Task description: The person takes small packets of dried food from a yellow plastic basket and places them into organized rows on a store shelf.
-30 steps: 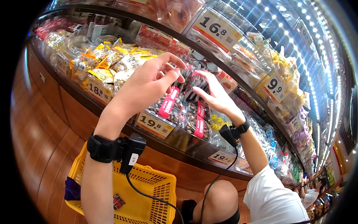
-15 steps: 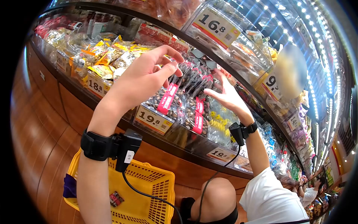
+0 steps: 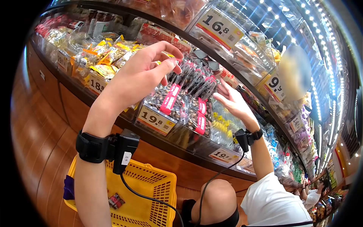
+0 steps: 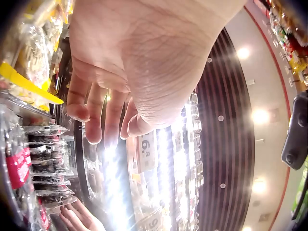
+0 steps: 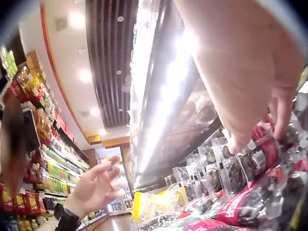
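My left hand (image 3: 141,73) hovers over the front of the shelf with bent, relaxed fingers and nothing in them. Below and to its right, small clear packets with dark contents (image 3: 194,80) stand upright in a close row. At the row's right end is my right hand (image 3: 236,102), thumb and fingers spread, fingertips right at the last packets. The right wrist view shows its thumb against the packets (image 5: 260,159) and its other fingers partly hidden behind them. In front of the row lie more packets with pinkish-red labels (image 3: 171,99), behind a 19.8 price card (image 3: 155,120).
Yellow-trimmed bags (image 3: 107,56) fill the section on the left; packets with yellow contents (image 3: 223,126) lie to the right. An upper shelf edge with a 16.8 price card (image 3: 217,27) overhangs the hands. A yellow basket (image 3: 166,189) holding a small packet (image 3: 116,201) stands on the floor.
My right hand has moved right and down, from over the packets to the row's end, uncovering the upright row. The left hand has shifted slightly left, its fingers still loosely bent.
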Demonstrator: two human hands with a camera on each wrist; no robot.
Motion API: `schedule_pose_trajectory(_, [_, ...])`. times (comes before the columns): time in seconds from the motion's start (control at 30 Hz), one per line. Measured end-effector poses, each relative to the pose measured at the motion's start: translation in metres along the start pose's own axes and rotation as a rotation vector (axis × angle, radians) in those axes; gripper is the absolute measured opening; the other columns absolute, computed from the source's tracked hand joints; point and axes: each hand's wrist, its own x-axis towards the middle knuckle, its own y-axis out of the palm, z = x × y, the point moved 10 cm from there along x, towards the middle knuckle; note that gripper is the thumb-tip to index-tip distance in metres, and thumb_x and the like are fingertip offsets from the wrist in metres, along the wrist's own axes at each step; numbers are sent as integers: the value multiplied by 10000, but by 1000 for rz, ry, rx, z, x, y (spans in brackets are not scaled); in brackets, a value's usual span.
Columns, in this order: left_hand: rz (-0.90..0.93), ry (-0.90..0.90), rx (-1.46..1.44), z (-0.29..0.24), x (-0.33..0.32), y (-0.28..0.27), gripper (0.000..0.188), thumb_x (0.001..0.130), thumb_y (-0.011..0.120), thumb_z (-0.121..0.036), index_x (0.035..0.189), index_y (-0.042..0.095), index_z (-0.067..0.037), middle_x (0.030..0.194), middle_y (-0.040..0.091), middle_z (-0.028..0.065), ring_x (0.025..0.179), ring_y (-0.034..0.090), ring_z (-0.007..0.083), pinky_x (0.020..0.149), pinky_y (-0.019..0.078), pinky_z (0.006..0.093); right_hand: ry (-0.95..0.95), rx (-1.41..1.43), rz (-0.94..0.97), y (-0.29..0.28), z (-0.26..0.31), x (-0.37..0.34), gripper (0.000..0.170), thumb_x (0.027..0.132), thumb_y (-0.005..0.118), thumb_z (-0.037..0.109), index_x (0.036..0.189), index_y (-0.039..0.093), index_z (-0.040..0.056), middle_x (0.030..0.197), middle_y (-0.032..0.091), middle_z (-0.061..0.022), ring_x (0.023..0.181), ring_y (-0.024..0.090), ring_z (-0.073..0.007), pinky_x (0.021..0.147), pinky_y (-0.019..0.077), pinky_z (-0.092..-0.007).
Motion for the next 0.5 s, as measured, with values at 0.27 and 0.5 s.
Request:
schedule_pose_trajectory(0.27, [-37, 118, 75, -7, 0, -18, 250, 1026, 508, -236, 1204, 613, -95, 1050, 700, 33, 732, 591, 38, 608, 437, 178, -101, -112, -146, -16, 93, -62, 336, 1000, 615, 160, 1280, 612, -28, 1127, 726, -188, 1028, 719, -221, 859, 556, -324])
schedule_pose_trajectory(0.5, [-45, 162, 147, -35, -23, -27, 285, 1007, 470, -177, 1203, 593, -9, 1056, 681, 94, 840, 637, 141, 694, 489, 277, -439, -1, 1161, 204, 219, -169, 298, 1011, 570, 256, 1124, 665, -3, 944, 709, -202, 806, 687, -376, 734, 567, -415])
